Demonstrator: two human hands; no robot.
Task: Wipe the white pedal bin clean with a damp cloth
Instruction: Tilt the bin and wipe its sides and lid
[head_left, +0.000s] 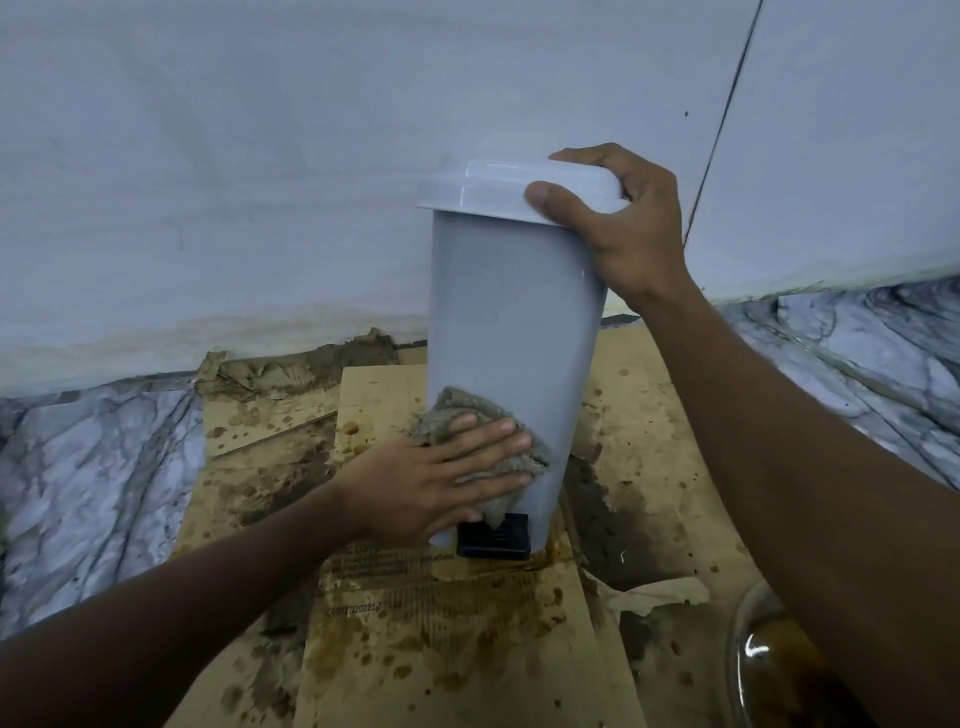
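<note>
The white pedal bin (514, 312) stands upright against the wall on stained cardboard, its lid (488, 189) closed and its black pedal (493, 538) at the bottom front. My right hand (618, 223) grips the right end of the lid, thumb on the front edge and fingers over the top. My left hand (436, 478) lies flat with straight fingers on a grey-brown cloth (467, 410), pressing it against the lower front of the bin just above the pedal. Part of the cloth hangs down over the pedal.
Wet, brown-stained cardboard sheets (441, 634) cover the floor under the bin. Marble-patterned floor (88, 467) shows on both sides. A white wall (260, 182) rises right behind the bin. A glass bowl (769, 660) of brownish water sits at the lower right under my forearm.
</note>
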